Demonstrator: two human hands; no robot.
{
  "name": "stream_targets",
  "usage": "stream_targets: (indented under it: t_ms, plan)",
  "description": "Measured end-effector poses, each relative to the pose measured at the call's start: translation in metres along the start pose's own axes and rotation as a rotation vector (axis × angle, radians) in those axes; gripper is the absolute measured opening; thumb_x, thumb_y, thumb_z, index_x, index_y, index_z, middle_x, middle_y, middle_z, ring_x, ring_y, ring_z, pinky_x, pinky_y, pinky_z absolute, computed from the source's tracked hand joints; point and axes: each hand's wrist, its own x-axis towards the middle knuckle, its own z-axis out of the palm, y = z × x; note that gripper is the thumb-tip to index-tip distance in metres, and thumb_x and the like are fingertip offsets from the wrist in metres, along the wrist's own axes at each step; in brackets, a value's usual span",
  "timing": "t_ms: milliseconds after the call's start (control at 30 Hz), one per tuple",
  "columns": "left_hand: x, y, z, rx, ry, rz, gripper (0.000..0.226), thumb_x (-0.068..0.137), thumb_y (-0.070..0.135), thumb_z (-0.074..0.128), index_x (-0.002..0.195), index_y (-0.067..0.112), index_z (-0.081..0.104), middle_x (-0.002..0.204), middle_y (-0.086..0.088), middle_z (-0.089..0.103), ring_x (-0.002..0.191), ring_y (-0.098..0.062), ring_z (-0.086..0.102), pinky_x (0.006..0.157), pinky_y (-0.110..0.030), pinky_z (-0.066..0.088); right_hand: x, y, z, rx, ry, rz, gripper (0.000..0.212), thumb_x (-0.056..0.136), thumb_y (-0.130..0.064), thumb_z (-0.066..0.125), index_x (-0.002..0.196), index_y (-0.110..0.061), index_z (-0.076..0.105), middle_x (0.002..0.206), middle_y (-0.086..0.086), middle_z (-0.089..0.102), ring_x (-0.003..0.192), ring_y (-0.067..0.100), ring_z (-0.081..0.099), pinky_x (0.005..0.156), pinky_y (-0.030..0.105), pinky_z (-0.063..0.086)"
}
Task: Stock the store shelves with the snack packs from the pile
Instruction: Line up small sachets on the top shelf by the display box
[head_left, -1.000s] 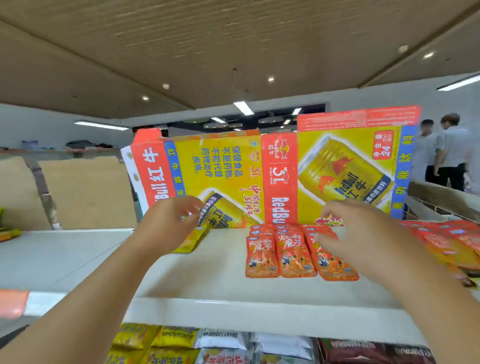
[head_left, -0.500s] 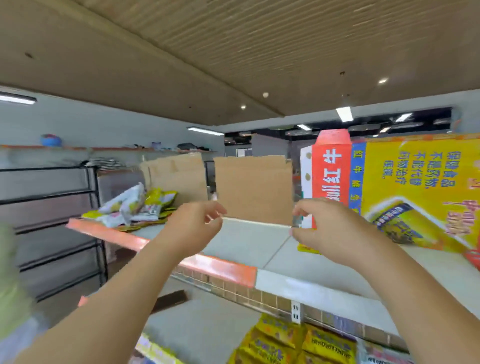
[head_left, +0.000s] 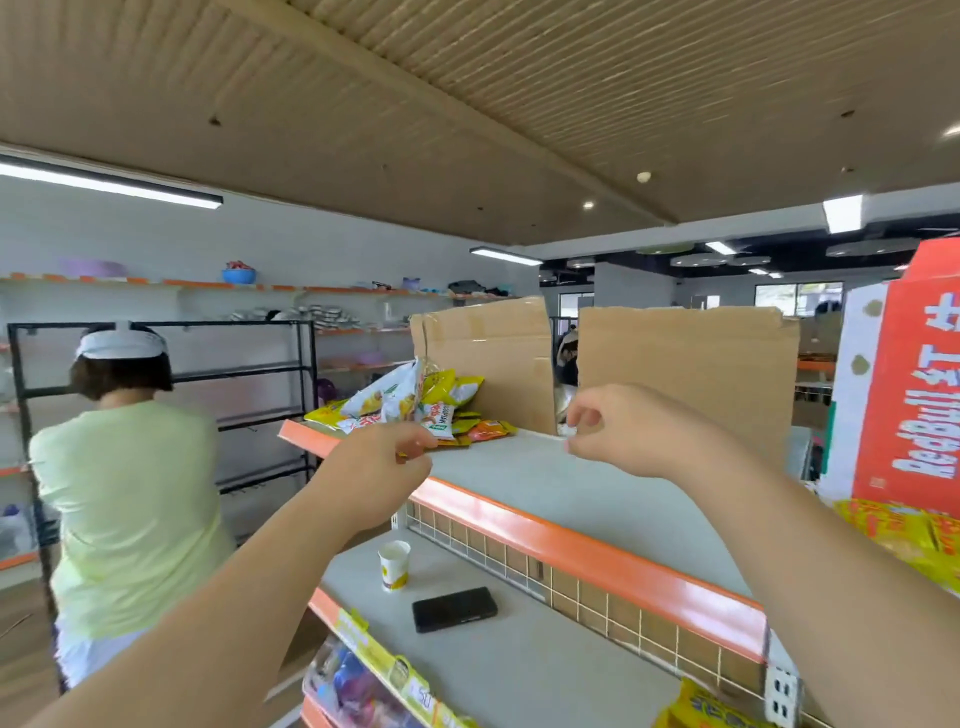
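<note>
"Several snack packs are lying in a loose pile at the far end of the top shelf, left of centre in the frame, aren't they?"

"Yes. The left hand is hovering right at the pile's near edge with its fingers curling. It is too blurred to tell whether it is pinching a pack."

"What is the right hand doing?"

"It is hanging over the bare shelf at centre, fingers loosely curling, gripping nothing."

"And around them?"

"A cardboard sheet is standing upright just behind the pile, with a second cardboard sheet to its right. A Red Bull carton is standing at the right edge. A paper cup is standing and a black phone is lying on the lower shelf. A person in a pale green shirt is standing at the left."
</note>
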Motion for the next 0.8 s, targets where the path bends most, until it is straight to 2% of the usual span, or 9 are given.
stream_targets:
  t_ms: [233, 367, 467, 533, 633, 700, 800]
  plan:
    - [0.051, -0.030, 0.023, 0.006, -0.029, 0.015, 0.025, 0.093, 0.031, 0.061, 0.115, 0.041, 0.068, 0.107, 0.023, 0.065, 0.103, -0.006, 0.059, 0.085, -0.027, 0.047, 0.097, -0.014, 0.019, -0.066, -0.202, -0.090, 0.028, 0.089, -0.048, 0.066, 0.114, -0.033, 0.065, 0.110, -0.007, 0.063, 0.098, 0.016, 0.062, 0.085, 0.039, 0.057]
    - [0.096, -0.035, 0.059, -0.030, -0.073, 0.066, 0.022, 0.092, 0.031, 0.062, 0.108, 0.045, 0.067, 0.101, 0.023, 0.065, 0.095, 0.003, 0.060, 0.079, -0.020, 0.047, 0.144, -0.008, 0.037, -0.109, -0.348, -0.052, 0.031, 0.092, -0.046, 0.064, 0.119, -0.032, 0.063, 0.114, -0.001, 0.063, 0.099, 0.020, 0.067, 0.088, 0.044, 0.059]
    - [0.133, -0.035, 0.081, -0.027, -0.115, 0.082, 0.022, 0.091, 0.032, 0.062, 0.105, 0.048, 0.066, 0.099, 0.025, 0.064, 0.091, -0.002, 0.062, 0.082, -0.026, 0.050, 0.175, -0.001, 0.044, -0.151, -0.428, -0.009, 0.033, 0.094, -0.044, 0.063, 0.124, -0.031, 0.062, 0.110, -0.004, 0.060, 0.100, 0.023, 0.070, 0.086, 0.043, 0.060]
    - [0.157, -0.037, 0.094, 0.004, -0.092, 0.117, 0.024, 0.090, 0.030, 0.063, 0.109, 0.043, 0.069, 0.095, 0.026, 0.064, 0.090, -0.006, 0.062, 0.083, -0.026, 0.051, 0.197, 0.006, 0.047, -0.175, -0.435, 0.015, 0.034, 0.095, -0.042, 0.063, 0.126, -0.027, 0.062, 0.104, -0.007, 0.057, 0.103, 0.026, 0.070, 0.082, 0.038, 0.060]
    - [0.182, -0.045, 0.108, 0.054, -0.098, 0.177, 0.023, 0.090, 0.031, 0.062, 0.111, 0.038, 0.071, 0.099, 0.021, 0.067, 0.094, -0.008, 0.061, 0.087, -0.027, 0.049, 0.223, 0.014, 0.057, -0.176, -0.449, 0.062, 0.034, 0.095, -0.041, 0.063, 0.126, -0.027, 0.062, 0.116, -0.004, 0.054, 0.102, 0.027, 0.071, 0.079, 0.039, 0.061]
    - [0.195, -0.052, 0.115, 0.165, -0.145, 0.231, 0.027, 0.088, 0.037, 0.053, 0.109, 0.033, 0.070, 0.106, 0.012, 0.068, 0.098, -0.013, 0.061, 0.085, -0.031, 0.051, 0.238, 0.015, 0.064, -0.209, -0.479, 0.094, 0.036, 0.096, -0.041, 0.061, 0.129, -0.026, 0.060, 0.125, -0.003, 0.050, 0.103, 0.028, 0.071, 0.066, 0.030, 0.056]
    - [0.211, -0.059, 0.125, 0.644, -0.169, 0.363, 0.017, 0.088, 0.034, 0.047, 0.094, 0.023, 0.059, 0.106, -0.002, 0.062, 0.101, -0.025, 0.058, 0.074, -0.034, 0.041, 0.259, 0.012, 0.078, -0.249, -0.507, 0.122, 0.038, 0.097, -0.042, 0.059, 0.131, -0.024, 0.059, 0.130, 0.000, 0.053, 0.105, 0.029, 0.070, 0.064, 0.028, 0.052]
